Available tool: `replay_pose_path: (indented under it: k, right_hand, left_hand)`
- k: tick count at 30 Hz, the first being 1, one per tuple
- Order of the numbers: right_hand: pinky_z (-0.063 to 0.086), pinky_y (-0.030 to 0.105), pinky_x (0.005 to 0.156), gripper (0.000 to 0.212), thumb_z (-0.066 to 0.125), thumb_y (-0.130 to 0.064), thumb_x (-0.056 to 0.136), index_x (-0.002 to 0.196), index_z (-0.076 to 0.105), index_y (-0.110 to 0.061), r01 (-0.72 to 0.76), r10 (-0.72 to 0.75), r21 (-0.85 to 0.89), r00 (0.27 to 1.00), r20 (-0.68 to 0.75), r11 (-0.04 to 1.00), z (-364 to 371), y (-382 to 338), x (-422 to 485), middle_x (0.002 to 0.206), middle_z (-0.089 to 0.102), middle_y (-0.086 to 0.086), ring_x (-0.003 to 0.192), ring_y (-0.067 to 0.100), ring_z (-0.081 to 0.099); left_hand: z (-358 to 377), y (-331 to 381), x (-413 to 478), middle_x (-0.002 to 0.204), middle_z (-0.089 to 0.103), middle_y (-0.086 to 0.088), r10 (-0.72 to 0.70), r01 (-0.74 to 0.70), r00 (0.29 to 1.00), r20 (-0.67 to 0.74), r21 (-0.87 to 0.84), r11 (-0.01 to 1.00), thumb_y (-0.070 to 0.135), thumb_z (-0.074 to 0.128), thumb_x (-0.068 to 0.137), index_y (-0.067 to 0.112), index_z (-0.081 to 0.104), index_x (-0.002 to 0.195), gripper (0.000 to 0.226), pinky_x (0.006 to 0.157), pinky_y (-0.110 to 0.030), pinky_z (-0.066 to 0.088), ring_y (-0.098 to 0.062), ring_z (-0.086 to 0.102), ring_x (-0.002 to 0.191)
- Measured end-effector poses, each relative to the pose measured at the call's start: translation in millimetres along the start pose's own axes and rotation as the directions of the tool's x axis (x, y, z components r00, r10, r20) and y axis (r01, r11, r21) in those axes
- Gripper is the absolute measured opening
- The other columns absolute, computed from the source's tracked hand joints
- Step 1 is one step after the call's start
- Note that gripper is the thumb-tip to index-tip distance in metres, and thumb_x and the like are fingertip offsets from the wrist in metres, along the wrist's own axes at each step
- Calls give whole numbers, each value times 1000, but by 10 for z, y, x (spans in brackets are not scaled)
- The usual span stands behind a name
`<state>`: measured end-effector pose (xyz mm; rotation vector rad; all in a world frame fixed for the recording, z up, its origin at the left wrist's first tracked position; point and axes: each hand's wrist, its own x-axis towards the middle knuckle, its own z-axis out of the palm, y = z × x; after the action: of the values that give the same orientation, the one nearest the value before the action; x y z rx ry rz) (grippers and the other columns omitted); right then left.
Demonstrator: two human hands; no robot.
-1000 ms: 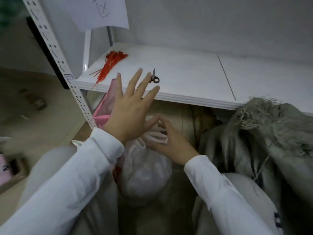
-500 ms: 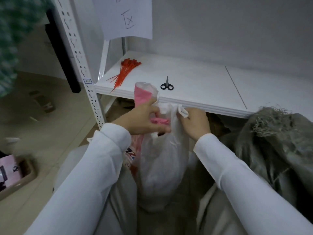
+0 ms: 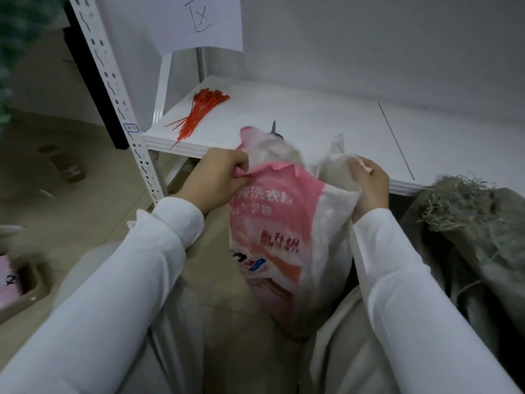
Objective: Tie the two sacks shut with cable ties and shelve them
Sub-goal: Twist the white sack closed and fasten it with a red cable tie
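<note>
**Printed sack held by both rims at the shelf front**

The fingers [image 3: 238, 169] of the left hand [image 3: 218, 179] were curled tight and pinched the pink rim of the printed sack [image 3: 284, 231] on its left side. The fingers [image 3: 367, 169] of the right hand [image 3: 370, 186] were curled round the white, translucent rim on the sack's right side. Between the two grips the mouth stood open, its edges crumpled and turned upward. Both arms wore white sleeves [image 3: 397, 280].

The printed sack stood upright on the floor directly in front of the white shelf [image 3: 326, 123], between the person's knees. Its mouth rose above the shelf's front edge and covered part of the board.

The grey-green sack [image 3: 471, 228], frayed fibres showing at its top, lay slumped below the right end of the shelf's front edge. Neither hand touched it.

A bundle of red cable ties [image 3: 199, 112] lay on the shelf near its left front corner, well apart from both hands. A dark blade tip [image 3: 274, 127] showed on the shelf just behind the sack's mouth; the rest of that tool was hidden.

A perforated upright [image 3: 113, 89] met the shelf at its left front corner. A paper sheet [image 3: 199, 21] with a handwritten mark hung above the shelf's left rear. A tray [image 3: 28, 297] sat on the floor well to the left of the shelf.
</note>
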<state>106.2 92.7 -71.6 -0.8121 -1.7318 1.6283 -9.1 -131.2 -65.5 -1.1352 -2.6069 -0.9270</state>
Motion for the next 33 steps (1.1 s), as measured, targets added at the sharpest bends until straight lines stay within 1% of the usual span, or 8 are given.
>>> replay_pose_path:
  k: [4, 7, 10, 12, 17, 22, 28, 33]
  right_hand:
    - [53, 33, 81, 57, 47, -66, 89, 131, 51, -28, -160, 116, 106, 935, 336, 981, 115, -46, -190, 110, 68, -7, 103, 13, 67]
    - [37, 22, 91, 71, 57, -63, 85, 145, 35, -30, 42, 62, -227, 900, 432, 973, 104, -98, -206, 146, 46, -3, 127, 15, 48]
    - [33, 37, 112, 137, 76, -76, 39, 153, 11, -37, 131, 181, -476, 812, 555, 870, -34, -11, -284, 156, 30, -8, 138, 15, 36]
    - [36, 39, 112, 151, 85, -70, 27, 154, 9, -37, 149, 303, -631, 778, 550, 761, -91, 39, -341, 153, 37, -7, 137, 19, 41]
    - [54, 39, 91, 91, 86, -62, 46, 127, 54, -36, 88, 211, -573, 875, 435, 815, 126, 172, -242, 117, 65, -12, 104, 14, 63]
    - [50, 34, 86, 10, 63, -16, 85, 94, 65, -16, 105, 94, -573, 947, 307, 813, 266, 167, -140, 107, 69, 12, 101, 31, 63]
    - [53, 42, 86, 23, 49, -10, 86, 66, 58, -14, -104, 125, -274, 990, 60, 956, 278, 114, -57, 82, 64, 10, 94, 34, 66]
    - [50, 29, 67, 24, 49, -8, 92, 70, 57, -15, -189, 189, 53, 982, -12, 981, 198, 61, -20, 74, 59, 4, 72, 19, 60]
  left_hand:
    - [17, 116, -14, 63, 54, -3, -87, 76, 964, -250, -54, 996, 20, 67, 85, 6, 58, 66, 25, 55, -27, 37, -14, 45, 58]
    - [18, 202, -36, 59, 49, 1, -117, 89, 914, -389, -90, 992, 23, 66, 86, 9, 57, 65, 27, 52, -17, 30, -7, 39, 54]
    - [32, 153, -31, 50, 40, 6, -189, 133, 877, -441, -154, 979, 17, 64, 84, 13, 49, 55, 32, 47, -13, 25, -5, 31, 48]
    - [27, 79, -15, 47, 36, 5, -239, 182, 870, -431, -169, 969, 16, 62, 82, 13, 44, 53, 34, 47, -20, 25, -8, 26, 47]
    - [67, 145, -22, 58, 58, -10, -189, 139, 950, -250, -202, 969, 27, 71, 80, 2, 63, 66, 29, 51, -26, 34, -16, 42, 53]
    - [59, 329, -91, 104, 65, 1, -63, 52, 998, -10, -450, 892, 34, 71, 81, 15, 58, 114, 40, 61, -31, 60, -16, 69, 70]
    - [-7, -121, 141, 125, 51, -1, -514, 284, 828, -223, -624, 728, 22, 49, 93, 19, 32, 136, 46, 80, -32, 53, -17, 60, 97]
    - [187, -621, 215, 129, 56, 1, -380, 425, 899, 218, -218, 879, 15, 72, 75, 16, 22, 145, 86, 97, -46, 49, -21, 56, 114]
